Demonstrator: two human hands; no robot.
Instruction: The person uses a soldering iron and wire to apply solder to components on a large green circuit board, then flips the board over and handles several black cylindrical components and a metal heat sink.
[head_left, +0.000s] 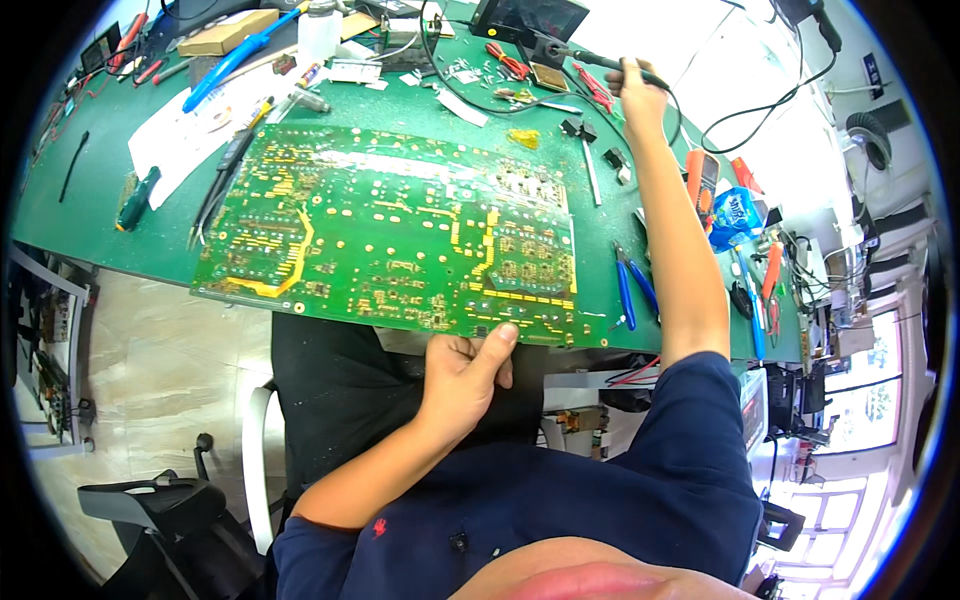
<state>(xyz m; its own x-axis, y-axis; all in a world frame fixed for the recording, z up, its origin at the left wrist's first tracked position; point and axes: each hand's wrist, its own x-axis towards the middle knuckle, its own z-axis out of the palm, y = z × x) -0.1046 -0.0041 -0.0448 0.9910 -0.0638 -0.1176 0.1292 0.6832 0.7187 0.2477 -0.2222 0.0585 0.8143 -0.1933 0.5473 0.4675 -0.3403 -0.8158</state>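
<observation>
A large green circuit board (380, 230) with gold pads lies at the front edge of the green mat, overhanging it. My left hand (470, 365) grips the board's near edge, thumb on top, fingers curled underneath. My right arm reaches to the back, where my right hand (640, 90) is closed on the dark handle of a soldering iron (610, 63) by its black stand (550, 50). Blue-handled cutters (630, 290) rest right of the board. Black tweezers (225, 170) and a green screwdriver (137, 200) lie to its left.
The green worktable (90, 200) holds white paper (170, 150), a blue tool (225, 70), an orange multimeter (700, 190), a blue packet (735, 220), loose wires and small parts. A black chair (150, 510) stands lower left; shelving (55, 350) is at far left.
</observation>
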